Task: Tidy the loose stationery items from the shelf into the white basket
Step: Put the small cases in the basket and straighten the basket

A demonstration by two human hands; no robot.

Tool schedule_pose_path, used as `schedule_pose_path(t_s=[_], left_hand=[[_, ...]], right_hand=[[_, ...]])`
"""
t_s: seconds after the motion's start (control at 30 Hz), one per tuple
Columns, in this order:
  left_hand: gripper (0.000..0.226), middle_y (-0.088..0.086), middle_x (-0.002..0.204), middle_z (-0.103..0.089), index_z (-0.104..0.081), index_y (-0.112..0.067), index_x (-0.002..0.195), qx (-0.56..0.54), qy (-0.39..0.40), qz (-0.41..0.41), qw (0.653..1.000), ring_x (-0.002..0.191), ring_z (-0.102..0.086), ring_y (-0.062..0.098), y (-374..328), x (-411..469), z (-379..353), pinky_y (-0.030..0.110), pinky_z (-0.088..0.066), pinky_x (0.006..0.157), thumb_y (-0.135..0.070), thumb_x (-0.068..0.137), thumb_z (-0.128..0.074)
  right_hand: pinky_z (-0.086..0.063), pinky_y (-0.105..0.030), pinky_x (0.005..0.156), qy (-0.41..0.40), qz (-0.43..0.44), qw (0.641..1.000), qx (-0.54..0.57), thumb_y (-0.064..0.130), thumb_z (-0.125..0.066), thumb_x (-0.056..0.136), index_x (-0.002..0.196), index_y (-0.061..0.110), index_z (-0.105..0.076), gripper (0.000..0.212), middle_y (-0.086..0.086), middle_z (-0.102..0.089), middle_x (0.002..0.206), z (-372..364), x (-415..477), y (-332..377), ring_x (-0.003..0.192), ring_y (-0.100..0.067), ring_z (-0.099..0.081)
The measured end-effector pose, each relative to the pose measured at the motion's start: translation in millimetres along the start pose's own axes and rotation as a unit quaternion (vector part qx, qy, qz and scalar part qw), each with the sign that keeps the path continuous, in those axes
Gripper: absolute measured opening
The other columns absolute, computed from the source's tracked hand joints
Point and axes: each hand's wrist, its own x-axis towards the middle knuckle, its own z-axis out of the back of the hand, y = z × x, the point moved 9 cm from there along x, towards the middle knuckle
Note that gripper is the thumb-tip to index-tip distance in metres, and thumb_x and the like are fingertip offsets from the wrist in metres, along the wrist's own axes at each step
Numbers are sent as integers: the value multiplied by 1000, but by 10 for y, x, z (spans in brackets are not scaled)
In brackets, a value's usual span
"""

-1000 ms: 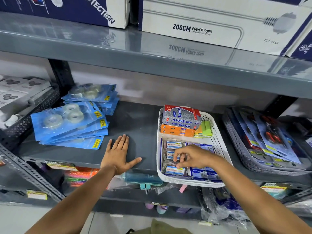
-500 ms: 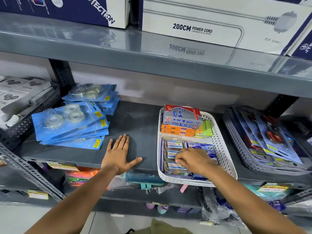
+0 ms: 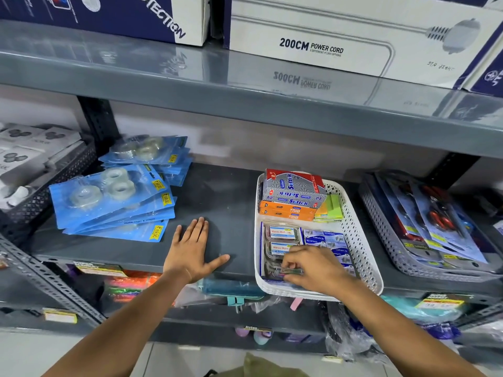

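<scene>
A white perforated basket [image 3: 362,240] sits on the grey shelf [image 3: 228,197], overhanging its front edge. Inside it are grey and orange boxes [image 3: 291,195], green sticky notes [image 3: 330,208], small clear boxes of clips [image 3: 281,235] and blue packets [image 3: 326,240]. My right hand [image 3: 313,268] is inside the basket's front part, fingers pinched on a small clear box [image 3: 291,271] at the front left corner. My left hand [image 3: 192,250] lies flat on the bare shelf, fingers spread, holding nothing.
Blue blister packs of tape rolls [image 3: 114,200] are stacked on the shelf's left. A grey basket of scissor packs [image 3: 424,227] stands right of the white one. A dark mesh bin [image 3: 40,197] is far left. The shelf above carries large cartons [image 3: 340,36].
My right hand has moved down to the basket's front left corner and pinched the small clear box there. My left hand has stayed flat on the shelf.
</scene>
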Motion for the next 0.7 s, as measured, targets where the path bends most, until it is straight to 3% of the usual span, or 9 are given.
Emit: schedule_pose_path(t_s=[0.2,0.3,0.43,0.5,0.6,0.7], left_hand=[[126,2,162,2,2,-11,153,4,8,4,1000,148,7,17,8,-2,3,45,8,119,-91,56,18],[127,2,162,4,3,-11,153,9,15,3,1000,148,8,17,2,-2,7,45,8,119,-91,56,18],[124,2,162,4,4,-11,153,10,18,2,1000,148,7,17,2,-8,3,45,8,119,-91,58,15],[124,2,162,2,2,-11,153,7,20,2,1000,148,6,17,3,-5,6,45,8,119,-91,58,13],[127,2,162,-2,-6,-13,153,-46,23,17,999,148,4,16,-1,10,68,43,9,119,-94,57,5],[116,5,162,-1,-12,-12,153,-180,-5,10,984,148,6,18,-169,48,293,39,7,120,-86,64,-6]], right_hand=[[-47,-28,83,9,26,999,-32,34,-59,88,98,27,-70,16,10,-69,101,26,10,108,96,-14,-63],[-51,-33,85,39,57,996,-49,27,-54,90,99,26,-72,20,9,-69,101,-30,0,165,94,-15,-64],[-52,-33,76,58,57,997,0,28,-58,87,95,25,-73,18,9,-67,95,-92,22,91,85,-14,-63],[-53,-32,75,55,41,995,77,31,-62,87,94,25,-75,16,9,-67,92,-50,22,-13,81,-10,-63],[-53,-23,77,-44,-19,978,205,28,-67,86,96,22,-75,14,10,-69,90,170,-39,-385,80,-3,-63],[-54,-34,86,-159,-98,966,179,27,-67,86,103,19,-74,20,2,-71,105,366,-231,-876,93,-12,-66]])
